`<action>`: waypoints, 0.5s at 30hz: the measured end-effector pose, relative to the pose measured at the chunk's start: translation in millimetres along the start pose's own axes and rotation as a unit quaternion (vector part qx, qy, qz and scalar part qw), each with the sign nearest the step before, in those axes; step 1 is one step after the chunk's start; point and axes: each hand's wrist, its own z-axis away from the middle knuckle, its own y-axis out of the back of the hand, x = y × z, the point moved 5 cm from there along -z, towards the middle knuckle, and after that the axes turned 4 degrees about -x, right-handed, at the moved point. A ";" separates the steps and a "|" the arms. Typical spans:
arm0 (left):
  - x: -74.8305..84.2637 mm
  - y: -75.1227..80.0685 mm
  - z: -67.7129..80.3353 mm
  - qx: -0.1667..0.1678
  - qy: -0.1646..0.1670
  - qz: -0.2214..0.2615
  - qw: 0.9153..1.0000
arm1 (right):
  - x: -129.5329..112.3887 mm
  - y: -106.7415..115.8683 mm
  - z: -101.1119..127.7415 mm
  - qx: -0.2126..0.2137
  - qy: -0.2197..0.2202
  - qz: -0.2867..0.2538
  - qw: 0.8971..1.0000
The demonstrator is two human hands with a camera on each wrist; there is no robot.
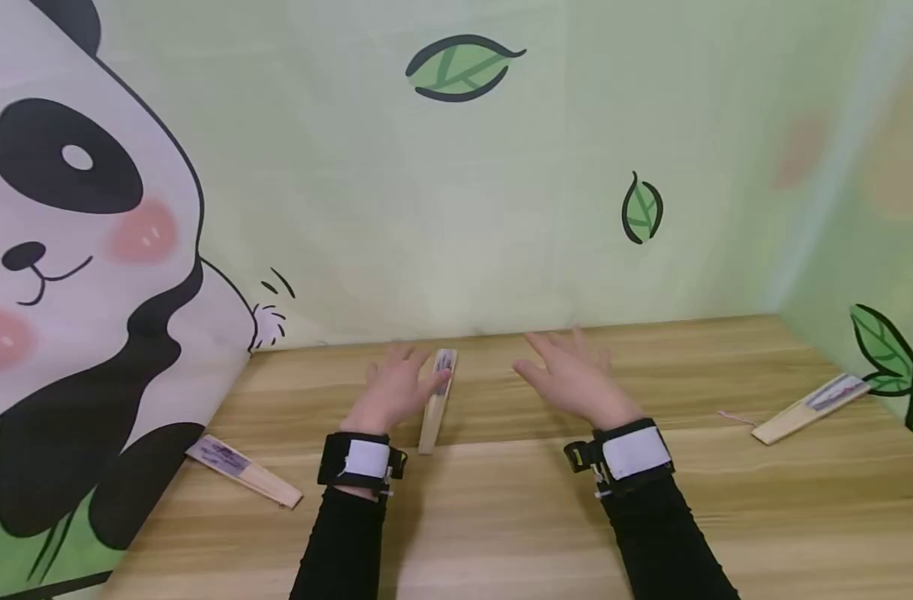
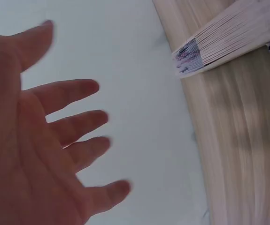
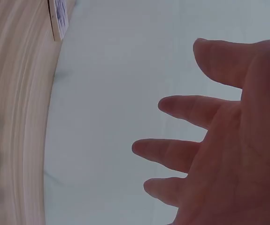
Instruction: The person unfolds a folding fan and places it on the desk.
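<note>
Three folded fans lie on the wooden table. The middle fan (image 1: 435, 412) points away from me, and my left hand (image 1: 398, 387) is just left of it, thumb overlapping its printed end in the head view. That hand has its fingers spread and holds nothing; the left wrist view shows the same fan's pale ribs (image 2: 238, 33) off to the side. My right hand (image 1: 572, 379) is also empty, fingers apart, right of the middle fan. At the left lies another fan (image 1: 246, 473), slanted beside the panda. The third fan (image 1: 809, 408), with a pinkish cord, is at the far right.
A pale green backdrop (image 1: 501, 208) with printed leaves stands behind the table (image 1: 501, 517). A large printed panda (image 1: 73, 250) covers the left side. More printed leaves (image 1: 884, 346) are on the right side panel. Both wrists wear black straps.
</note>
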 end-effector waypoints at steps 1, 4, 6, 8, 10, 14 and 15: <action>0.3 -0.6 -0.3 -0.004 0.000 0.004 1.000 | -2.5 -1.2 -1.0 -0.001 0.002 -0.003 1.000; -0.2 -2.6 -1.4 -0.016 0.004 0.014 1.000 | -11.0 -6.7 -3.8 -0.013 0.003 -0.002 1.000; -2.1 -5.0 -1.9 -0.022 0.006 0.020 1.000 | -16.5 -11.7 -4.8 -0.024 -0.001 -0.007 1.000; -4.3 -7.8 -2.2 -0.028 0.010 0.023 0.999 | -20.4 -17.6 -5.7 -0.036 -0.006 -0.008 0.999; -6.8 -11.6 -3.5 -0.035 0.013 0.026 0.999 | -23.2 -23.0 -6.5 -0.040 -0.011 -0.015 0.999; -9.1 -19.6 -5.5 -0.049 0.013 0.024 0.998 | -31.1 -31.9 -8.3 -0.038 -0.014 -0.031 0.999; -9.6 -21.6 -5.8 -0.052 0.014 0.021 0.998 | -33.2 -34.2 -8.6 -0.039 -0.017 -0.038 0.998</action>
